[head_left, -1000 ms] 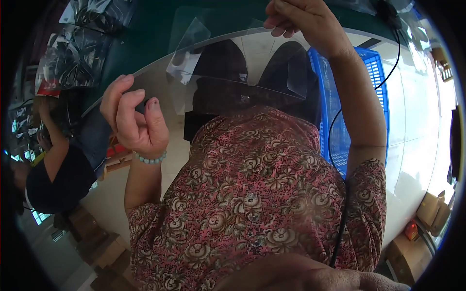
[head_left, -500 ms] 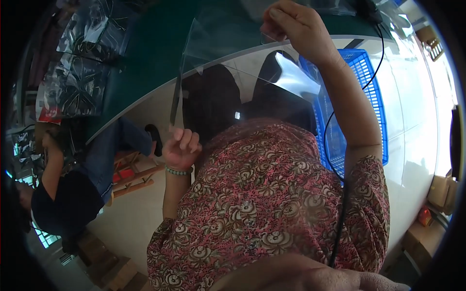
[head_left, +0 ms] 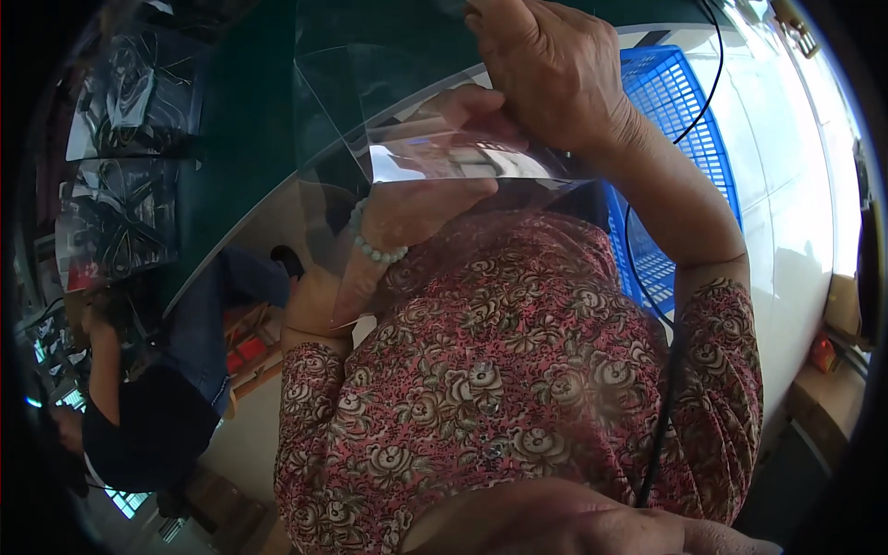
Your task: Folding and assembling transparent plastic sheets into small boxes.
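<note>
A large clear plastic sheet [head_left: 324,102], creased into flat panels, spans the space between my hands over the table edge and my lap. A narrow panel of it shines with glare. My right hand [head_left: 564,83] is closed on its far right part, fingertips partly cut off by the frame's top. My left hand [head_left: 416,208], wearing a pale green bead bracelet [head_left: 359,227], shows through the plastic. Its thumb and fingers reach toward my right hand and bracket the shiny panel. Where exactly its fingertips press is hard to see through the reflections.
A dark green table [head_left: 250,120] with a pale edge lies ahead. Clear bags with dark cords [head_left: 120,203] rest on its left. A blue plastic basket [head_left: 680,120] stands at my right, a black cable [head_left: 708,92] passing over it. Another person [head_left: 153,416] sits at the left.
My left hand has moved right and up, from the sheet's lower left edge to close beside my right hand. The glare panel has shifted left, and the plastic now lies across my left hand.
</note>
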### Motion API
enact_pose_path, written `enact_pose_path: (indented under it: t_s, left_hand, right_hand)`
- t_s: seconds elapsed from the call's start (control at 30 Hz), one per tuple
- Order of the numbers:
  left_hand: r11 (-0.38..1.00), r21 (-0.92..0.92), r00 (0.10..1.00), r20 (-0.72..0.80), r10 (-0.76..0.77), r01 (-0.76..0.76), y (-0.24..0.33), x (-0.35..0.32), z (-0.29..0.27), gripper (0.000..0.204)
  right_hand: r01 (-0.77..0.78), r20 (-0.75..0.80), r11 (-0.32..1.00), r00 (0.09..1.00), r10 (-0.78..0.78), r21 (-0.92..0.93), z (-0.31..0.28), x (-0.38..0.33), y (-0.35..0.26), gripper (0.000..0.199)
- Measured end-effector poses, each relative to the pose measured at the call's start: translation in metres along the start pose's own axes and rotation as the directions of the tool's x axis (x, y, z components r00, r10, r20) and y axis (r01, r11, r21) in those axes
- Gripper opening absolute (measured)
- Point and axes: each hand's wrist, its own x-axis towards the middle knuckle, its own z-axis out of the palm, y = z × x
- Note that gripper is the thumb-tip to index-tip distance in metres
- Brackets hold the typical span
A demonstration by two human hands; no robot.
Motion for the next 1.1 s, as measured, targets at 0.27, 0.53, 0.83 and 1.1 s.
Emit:
enact_pose_path:
  t_s: [0.27,0.53,0.83,1.1]
  left_hand:
    - [0.684,0.565,0.886,0.326,0.329,-0.462,-0.006,0.011,-0.008,0.050]
    - [0.618,0.673,0.823,-0.025,0.568,-0.406,-0.017,0.005,0.022,0.026]
    - [0.748,0.600,0.936,0.004,0.351,-0.283,0.002,0.000,0.015,0.025]
    - [0.814,0.442,0.927,0.186,0.327,-0.376,0.006,-0.006,0.006,0.021]
  right_hand:
    - [0.048,-0.027,0.998,0.999,-0.047,0.041,-0.007,-0.002,0.000,0.023]
    - [0.133,-0.211,0.988,0.971,-0.113,0.080,0.003,0.004,0.002,0.018]
    - [-0.099,0.020,0.980,0.995,0.097,0.171,-0.005,-0.007,-0.003,0.016]
    - [-0.286,0.129,0.824,0.958,0.256,0.490,-0.009,-0.007,0.005,0.011]
